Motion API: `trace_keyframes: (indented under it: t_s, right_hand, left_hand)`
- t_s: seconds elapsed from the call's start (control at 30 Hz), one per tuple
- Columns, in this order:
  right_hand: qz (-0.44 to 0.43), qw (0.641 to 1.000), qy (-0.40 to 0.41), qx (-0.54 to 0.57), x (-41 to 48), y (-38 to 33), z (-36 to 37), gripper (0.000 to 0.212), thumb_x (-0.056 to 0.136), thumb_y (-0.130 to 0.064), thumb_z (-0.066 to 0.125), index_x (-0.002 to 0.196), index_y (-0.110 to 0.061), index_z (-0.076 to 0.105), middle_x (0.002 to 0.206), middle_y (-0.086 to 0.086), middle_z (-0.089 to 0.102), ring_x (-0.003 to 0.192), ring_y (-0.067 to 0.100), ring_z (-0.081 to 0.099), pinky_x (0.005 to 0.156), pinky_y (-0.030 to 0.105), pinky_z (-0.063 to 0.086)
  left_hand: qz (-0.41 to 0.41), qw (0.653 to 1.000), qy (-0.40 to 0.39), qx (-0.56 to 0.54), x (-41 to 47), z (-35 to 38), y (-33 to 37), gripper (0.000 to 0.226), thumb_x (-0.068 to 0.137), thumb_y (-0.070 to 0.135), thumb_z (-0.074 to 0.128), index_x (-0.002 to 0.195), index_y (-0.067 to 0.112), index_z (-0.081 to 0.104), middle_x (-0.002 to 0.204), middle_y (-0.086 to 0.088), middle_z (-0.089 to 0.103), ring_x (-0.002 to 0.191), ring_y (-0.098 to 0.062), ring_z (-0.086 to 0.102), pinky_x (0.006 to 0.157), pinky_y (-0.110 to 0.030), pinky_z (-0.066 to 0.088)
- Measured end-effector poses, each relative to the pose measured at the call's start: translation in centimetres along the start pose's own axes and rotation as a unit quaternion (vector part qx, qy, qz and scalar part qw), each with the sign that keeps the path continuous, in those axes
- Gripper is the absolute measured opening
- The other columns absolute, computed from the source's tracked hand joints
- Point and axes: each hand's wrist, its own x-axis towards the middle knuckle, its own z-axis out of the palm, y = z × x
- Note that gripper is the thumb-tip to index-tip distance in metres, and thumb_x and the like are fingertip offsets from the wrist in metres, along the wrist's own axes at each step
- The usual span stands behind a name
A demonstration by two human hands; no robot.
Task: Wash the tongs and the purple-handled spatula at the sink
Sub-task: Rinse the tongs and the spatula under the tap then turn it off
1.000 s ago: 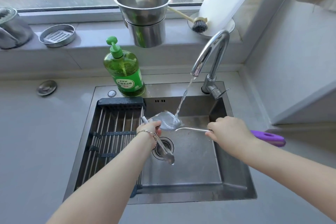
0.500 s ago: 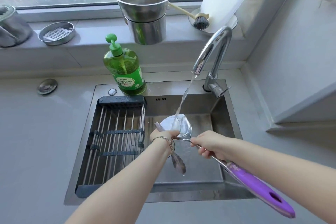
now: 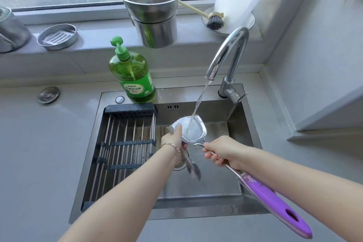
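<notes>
1. A grey countertop (image 3: 39, 153) surrounds a steel sink (image 3: 196, 213), with a window sill running behind them.
2. A black-framed drying rack (image 3: 125, 143) with metal bars covers the sink's left half.
3. Two stacked steel pots (image 3: 151, 12) stand on the sill, behind the sink.
4. A curved chrome faucet (image 3: 227, 53) rises from the sink's back right corner. A thin stream of water (image 3: 198, 104) runs from it.
5. The purple-handled spatula (image 3: 247, 180) lies slanted over the right half of the basin. Its metal head is up under the stream, where the water strikes it, and its purple handle reaches out past the sink's front right corner, under the right forearm.
6. A green pump bottle of dish soap (image 3: 133, 76) stands on the sink's back ledge, just behind the rack.
7. The right hand (image 3: 222, 151) is curled round the spatula's metal shaft, just below the head, and grips it firmly.
8. The left hand (image 3: 172, 139) is closed round the tongs (image 3: 191, 165) near their hinged end. It also lies against the left edge of the spatula head.
9. The tongs hang over the drain with their tips pointing down and blurred. Their hinged end pokes out above the left hand.
10. A round steel dish (image 3: 58, 36) with a slotted insert sits on the sill at the left.
11. A dish brush (image 3: 215, 21) lies on the sill near the faucet.
12. A round metal stopper (image 3: 48, 94) rests on the counter left of the sink.
13. A thin bracelet (image 3: 172, 146) circles the left wrist.
</notes>
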Motion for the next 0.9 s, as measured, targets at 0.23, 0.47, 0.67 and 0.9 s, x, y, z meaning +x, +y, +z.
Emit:
trace_keyframes:
  t_s: [0.23, 0.47, 0.67, 0.9]
  right_hand:
    - [-0.284, 0.835, 0.06, -0.468, 1.7, 0.2, 0.4, 0.051, 0.094, -0.034, 0.044, 0.136, -0.006, 0.037, 0.142, 0.01, 0.039, 0.135, 0.028, 0.034, 0.109, 0.033, 0.03]
    - [-0.383, 0.687, -0.036, -0.616, 2.1, -1.2, 1.1, 0.093, 0.091, -0.05, 0.044, 0.147, -0.004, -0.014, 0.154, 0.01, -0.023, 0.142, 0.014, -0.021, 0.118, 0.027, -0.009]
    - [-0.306, 0.763, 0.039, -0.568, 3.0, -2.5, 0.7, 0.085, 0.093, -0.056, 0.03, 0.149, -0.007, -0.011, 0.156, 0.009, -0.02, 0.143, 0.016, -0.019, 0.119, 0.032, -0.008]
    - [-0.339, 0.689, -0.072, -0.636, 1.2, -2.2, 0.5, 0.072, 0.098, -0.046, 0.031, 0.15, -0.01, -0.004, 0.157, 0.004, -0.014, 0.144, 0.01, -0.013, 0.118, 0.026, -0.006]
  left_hand:
    - [0.031, 0.998, 0.009, 0.056, -1.0, 0.2, 1.0, 0.032, 0.092, 0.028, 0.051, 0.105, -0.001, 0.058, 0.086, -0.013, 0.057, 0.07, -0.028, 0.056, 0.055, -0.03, 0.049]
    - [0.084, 0.992, 0.013, 0.094, -1.6, -0.5, 2.7, 0.034, 0.095, 0.034, 0.049, 0.086, 0.003, 0.06, 0.076, -0.008, 0.06, 0.073, -0.025, 0.059, 0.067, -0.029, 0.047]
    - [0.11, 0.988, 0.0, 0.112, -1.3, -1.0, 3.0, 0.029, 0.094, 0.032, 0.05, 0.081, 0.008, 0.058, 0.069, -0.004, 0.056, 0.075, -0.025, 0.057, 0.065, -0.03, 0.049]
    - [0.105, 0.988, 0.029, 0.108, -1.2, -2.0, 4.1, 0.035, 0.094, 0.034, 0.049, 0.094, 0.001, 0.063, 0.094, -0.016, 0.065, 0.081, -0.028, 0.06, 0.066, -0.023, 0.047]
